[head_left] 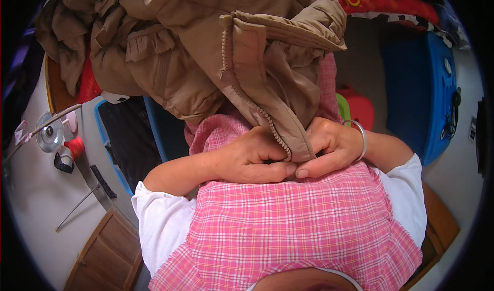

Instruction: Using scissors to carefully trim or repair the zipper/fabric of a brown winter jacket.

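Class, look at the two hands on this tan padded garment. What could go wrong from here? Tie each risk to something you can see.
The left hand is close to the zipper teeth, so they might scratch its fingers.
The bangle on the wrist of the right hand could snag the fabric.
Much of the tan garment lies bunched beyond the hands; its weight might tug the held edge loose.

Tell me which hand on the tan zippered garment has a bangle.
The right hand: a silver bangle circles its wrist, while the left hand wears none.
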The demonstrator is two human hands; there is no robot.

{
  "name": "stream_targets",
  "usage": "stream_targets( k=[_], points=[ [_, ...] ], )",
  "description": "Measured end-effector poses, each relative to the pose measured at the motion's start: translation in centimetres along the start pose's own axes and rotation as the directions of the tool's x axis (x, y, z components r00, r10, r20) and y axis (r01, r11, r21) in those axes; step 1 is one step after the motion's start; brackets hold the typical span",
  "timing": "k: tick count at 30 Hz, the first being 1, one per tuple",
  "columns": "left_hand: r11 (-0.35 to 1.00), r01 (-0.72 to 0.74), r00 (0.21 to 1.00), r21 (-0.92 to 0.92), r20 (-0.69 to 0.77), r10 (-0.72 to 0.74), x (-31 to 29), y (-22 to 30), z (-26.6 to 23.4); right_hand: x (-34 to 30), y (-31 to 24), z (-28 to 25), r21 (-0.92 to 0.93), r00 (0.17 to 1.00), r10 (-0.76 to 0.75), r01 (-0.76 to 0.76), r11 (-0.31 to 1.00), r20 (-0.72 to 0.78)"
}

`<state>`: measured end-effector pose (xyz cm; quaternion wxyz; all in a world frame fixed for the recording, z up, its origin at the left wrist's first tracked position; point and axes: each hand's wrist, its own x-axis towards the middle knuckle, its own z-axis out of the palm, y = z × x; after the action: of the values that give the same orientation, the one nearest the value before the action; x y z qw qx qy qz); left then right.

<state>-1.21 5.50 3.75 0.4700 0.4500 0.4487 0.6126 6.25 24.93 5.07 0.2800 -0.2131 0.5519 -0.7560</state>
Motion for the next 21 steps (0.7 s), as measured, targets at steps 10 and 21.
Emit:
stream_targets(
  k=[10,21],
  points=[
    [0.894,0.221,0.963,-0.389,-0.061,-0.264,-1.2,0.6,1.2,-1.1,1.1,1.3,0.375,0.976,0.152,-0.084,0.923,-0.154],
    [0.734,0.352,0.891,-0.581,-0.032,-0.453,-0.4,1.4,-0.7,-0.2,0.9,0.2,0.479,0.925,0.291,-0.147,0.865,-0.243]
  ],
)
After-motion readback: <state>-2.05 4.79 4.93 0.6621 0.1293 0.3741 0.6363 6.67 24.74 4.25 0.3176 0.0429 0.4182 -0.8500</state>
